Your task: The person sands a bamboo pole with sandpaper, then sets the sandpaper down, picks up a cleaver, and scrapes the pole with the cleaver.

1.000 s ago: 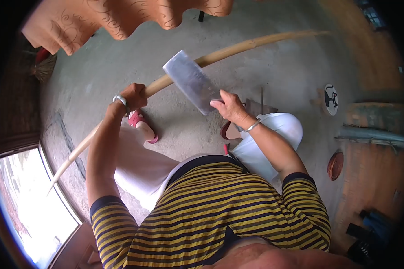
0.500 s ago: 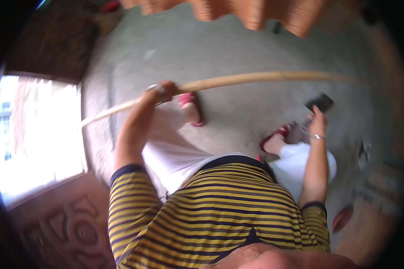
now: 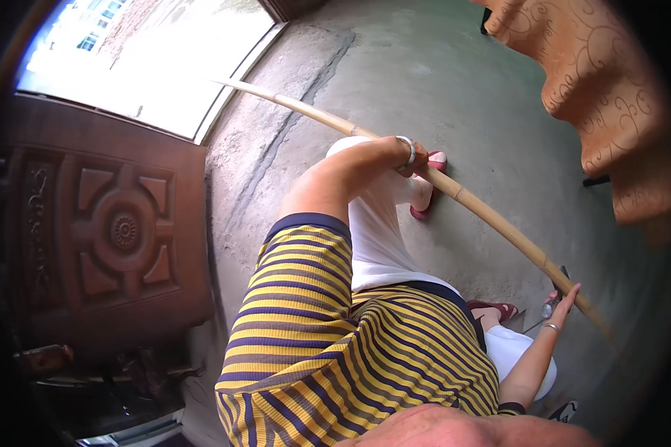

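Note:
A long, slightly bent bamboo pole (image 3: 492, 214) runs slantwise from the doorway side down to the right. My left hand (image 3: 414, 159) is closed around it near the middle, above my knee. Low on the right, my right hand (image 3: 565, 304) is against the pole near its other end, fingers close together. With it is a dark flat-bladed tool (image 3: 562, 277), seen nearly edge-on and partly hidden by the pole and hand. A shiny metal part (image 3: 549, 307) shows beside the fingers.
At the left stand a bright doorway (image 3: 201, 59) and a carved brown wooden door (image 3: 119, 231). An orange patterned cloth (image 3: 596, 112) hangs at upper right. The concrete floor (image 3: 425, 67) has a long crack. Dark objects (image 3: 142, 372) lie at lower left.
The view has turned, so the doorway and door show more. My right hand, earlier apart from the pole with the dark tool, is now up against the pole. My left hand keeps its hold.

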The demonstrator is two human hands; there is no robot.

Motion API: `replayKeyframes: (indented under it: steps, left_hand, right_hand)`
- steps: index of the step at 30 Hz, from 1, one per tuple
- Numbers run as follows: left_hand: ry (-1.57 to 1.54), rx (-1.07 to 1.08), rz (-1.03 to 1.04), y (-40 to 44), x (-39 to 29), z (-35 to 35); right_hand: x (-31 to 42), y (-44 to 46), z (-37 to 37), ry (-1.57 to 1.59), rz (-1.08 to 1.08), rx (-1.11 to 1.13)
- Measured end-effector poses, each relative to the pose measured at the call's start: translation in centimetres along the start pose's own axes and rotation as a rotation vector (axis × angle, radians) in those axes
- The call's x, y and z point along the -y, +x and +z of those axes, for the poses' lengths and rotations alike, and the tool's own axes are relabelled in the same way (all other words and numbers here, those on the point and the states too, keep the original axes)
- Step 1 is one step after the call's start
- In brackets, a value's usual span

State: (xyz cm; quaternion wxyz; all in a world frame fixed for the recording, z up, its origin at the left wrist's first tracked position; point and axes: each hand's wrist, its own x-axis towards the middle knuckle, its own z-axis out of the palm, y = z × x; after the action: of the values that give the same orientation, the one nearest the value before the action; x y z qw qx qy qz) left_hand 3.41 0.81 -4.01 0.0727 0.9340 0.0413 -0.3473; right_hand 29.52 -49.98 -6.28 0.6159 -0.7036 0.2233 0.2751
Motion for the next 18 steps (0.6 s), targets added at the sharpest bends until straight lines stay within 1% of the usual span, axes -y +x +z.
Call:
replayKeyframes:
  steps: [1, 4, 5, 8, 11, 12, 13, 14, 15, 16, 17, 18]
  left_hand:
    - [-0.005, -0.002, 0.003, -0.2, 0.2, 0.2]
    - [-0.016, -0.017, -0.007, -0.4, 0.2, 0.5]
    - [-0.024, -0.06, -0.007, -0.7, 0.2, 0.5]
    - [-0.024, -0.008, -0.026, -0.6, 0.9, 0.5]
    - [-0.091, -0.083, -0.141, -2.2, 2.3, 0.1]
    - [-0.061, -0.105, -0.185, -2.5, 3.1, 0.5]
    - [-0.044, -0.117, -0.21, -2.4, 4.2, 1.1]
    - [-0.039, -0.173, -0.283, -2.6, 4.5, 1.4]
    - [-0.084, -0.079, -0.33, -3.0, 3.5, 0.2]
    - [-0.014, -0.083, -0.294, -2.2, 3.0, 0.2]
    - [-0.064, -0.115, -0.291, -2.4, 1.4, -0.7]
    - [-0.036, -0.195, -0.232, -2.0, -0.4, -0.6]
  right_hand:
    - [0.0, 0.1, 0.1, 0.004, -0.013, 0.045]
    - [0.4, -0.1, 0.9, 0.167, -0.061, 0.032]
    - [0.2, 0.5, 0.7, 0.216, -0.046, 0.025]
    - [0.6, 0.1, 1.2, 0.21, -0.031, 0.056]
    - [0.6, 1.6, 1.5, 0.128, 0.055, 0.187]
    - [-0.1, 2.7, 2.2, 0.107, -0.029, 0.23]
    - [-0.2, 2.1, 3.1, 0.141, 0.008, 0.324]
    - [-0.3, 0.6, 4.9, 0.177, -0.056, 0.297]
    - [0.2, -2.3, 6.7, 0.262, -0.084, 0.287]
    - [0.5, -3.0, 7.2, 0.282, -0.007, 0.283]
    - [0.8, -4.1, 8.0, 0.253, -0.053, 0.314]
    - [0.8, -4.8, 8.4, 0.238, -0.09, 0.296]
